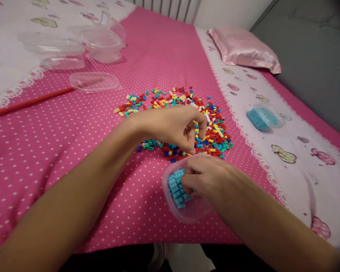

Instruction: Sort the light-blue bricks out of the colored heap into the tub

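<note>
Over a loose heap of small coloured toy bricks (184, 100), my left hand (174, 124) hangs with its thumb and fingers curled together. Anything between those fingertips is hidden or too small to name. My right hand (205, 177) reaches into a clear plastic tub (170, 206) in front of the heap, fingers pinched together. Its fingertips touch light blue bricks (177, 187) packed in close rows along the tub's left side. Whether they grip a brick is hidden. The right hand covers the tub's far right part.
On the right lies another clear tub (265, 117) with light blue bricks. Clear empty containers (103, 39) stand at the far left. A clear lid (95, 82) rests over the end of a red stick (31, 102). A pink pillow (243, 49) lies at the back of the bed cover (124, 204).
</note>
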{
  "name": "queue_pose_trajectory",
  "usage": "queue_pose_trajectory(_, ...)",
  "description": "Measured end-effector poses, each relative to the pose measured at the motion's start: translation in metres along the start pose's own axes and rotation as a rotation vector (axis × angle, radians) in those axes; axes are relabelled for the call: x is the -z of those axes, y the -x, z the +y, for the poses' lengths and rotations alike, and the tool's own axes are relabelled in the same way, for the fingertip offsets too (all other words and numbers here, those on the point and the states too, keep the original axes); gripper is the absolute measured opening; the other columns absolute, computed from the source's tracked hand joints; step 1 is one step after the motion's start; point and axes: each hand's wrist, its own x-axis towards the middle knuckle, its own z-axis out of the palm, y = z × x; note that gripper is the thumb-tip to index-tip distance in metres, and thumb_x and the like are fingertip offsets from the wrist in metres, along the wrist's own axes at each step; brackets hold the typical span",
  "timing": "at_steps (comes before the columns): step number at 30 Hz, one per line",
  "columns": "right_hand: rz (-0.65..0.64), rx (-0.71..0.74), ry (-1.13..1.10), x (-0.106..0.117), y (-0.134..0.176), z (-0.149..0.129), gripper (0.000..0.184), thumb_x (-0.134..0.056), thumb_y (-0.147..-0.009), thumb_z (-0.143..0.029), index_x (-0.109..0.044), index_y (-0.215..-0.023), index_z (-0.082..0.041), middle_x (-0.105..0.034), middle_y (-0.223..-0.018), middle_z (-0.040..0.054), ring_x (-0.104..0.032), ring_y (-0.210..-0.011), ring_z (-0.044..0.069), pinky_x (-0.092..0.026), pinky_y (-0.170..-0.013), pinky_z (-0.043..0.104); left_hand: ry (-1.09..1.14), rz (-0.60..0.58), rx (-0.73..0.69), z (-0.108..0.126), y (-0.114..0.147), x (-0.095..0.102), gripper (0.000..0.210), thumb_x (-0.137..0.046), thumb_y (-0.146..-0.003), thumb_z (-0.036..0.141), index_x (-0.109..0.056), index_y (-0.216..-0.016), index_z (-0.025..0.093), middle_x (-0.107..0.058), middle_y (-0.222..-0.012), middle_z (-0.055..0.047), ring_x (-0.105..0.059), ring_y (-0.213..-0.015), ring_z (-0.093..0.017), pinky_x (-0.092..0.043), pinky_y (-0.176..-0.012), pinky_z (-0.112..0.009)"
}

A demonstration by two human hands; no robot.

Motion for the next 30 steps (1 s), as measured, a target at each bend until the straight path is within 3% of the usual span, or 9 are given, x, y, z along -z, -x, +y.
queue_pose_trajectory(12,0.122,-0.074,0.112,-0.009,0.003,-0.003,0.027,-0.061,-0.072,0.001,-0.053,-0.057,-0.02,-0.055,-0.063,-0.0017,-0.047,-0.059,0.013,-0.026,-0.056,0.029,-0.049,0.031,-0.049,-0.007,-0.003,0.0,0.031,-0.072,-0.069,0.009,-0.063,-0.097,0.017,-0.071,-0.07,0.005,-0.066,-0.061,-0.009,-0.039,-0.051,-0.017)
queue_pose_trajectory(17,0.064,-0.097,0.165,-0.018,0.003,-0.007,0.028,-0.059,-0.075,-0.001,-0.049,-0.056,-0.019,-0.054,-0.062,-0.0016,-0.046,-0.058,0.012,-0.027,-0.057,0.029,-0.051,0.027,-0.05,-0.007,-0.003,0.0,0.03,-0.071,-0.069,0.01,-0.063,-0.096,0.017,-0.07,-0.068,0.005,-0.067,-0.061,-0.01,-0.039,-0.05,-0.016)
queue_pose_trajectory(20,0.04,-0.114,0.116,-0.007,0.007,-0.001,0.026,-0.059,-0.081,-0.005,-0.052,-0.061,-0.02,-0.056,-0.066,-0.0015,-0.048,-0.059,0.012,-0.027,-0.056,0.029,-0.029,0.018,-0.039,-0.007,-0.003,0.0,0.028,-0.071,-0.07,0.011,-0.061,-0.095,0.017,-0.071,-0.068,0.005,-0.067,-0.062,-0.011,-0.041,-0.052,-0.018)
queue_pose_trajectory(24,-0.095,-0.137,-0.021,0.026,0.021,0.016,0.014,-0.061,-0.086,-0.011,-0.061,-0.078,-0.023,-0.062,-0.078,-0.0027,-0.058,-0.065,0.012,-0.032,-0.053,0.026,0.032,-0.009,-0.045,-0.006,-0.002,0.001,0.026,-0.073,-0.072,0.015,-0.059,-0.095,0.018,-0.071,-0.069,0.005,-0.068,-0.065,-0.011,-0.044,-0.056,-0.018)
queue_pose_trajectory(27,-0.015,-0.251,-0.083,0.043,0.029,0.026,0.009,-0.068,-0.086,-0.015,-0.065,-0.084,-0.024,-0.068,-0.081,-0.0045,-0.064,-0.068,0.012,-0.04,-0.059,0.024,0.078,-0.026,-0.094,0.0,-0.001,0.003,0.026,-0.075,-0.073,0.018,-0.059,-0.094,0.018,-0.07,-0.072,0.005,-0.068,-0.067,-0.01,-0.046,-0.059,-0.017)
queue_pose_trajectory(30,0.12,-0.406,-0.114,0.046,0.03,0.027,0.007,-0.072,-0.087,-0.021,-0.067,-0.091,-0.024,-0.072,-0.079,-0.0051,-0.066,-0.065,0.012,-0.043,-0.06,0.024,0.087,0.0,-0.115,0.006,-0.001,0.003,0.024,-0.076,-0.073,0.019,-0.061,-0.091,0.017,-0.069,-0.077,0.003,-0.068,-0.07,-0.009,-0.047,-0.062,-0.017)
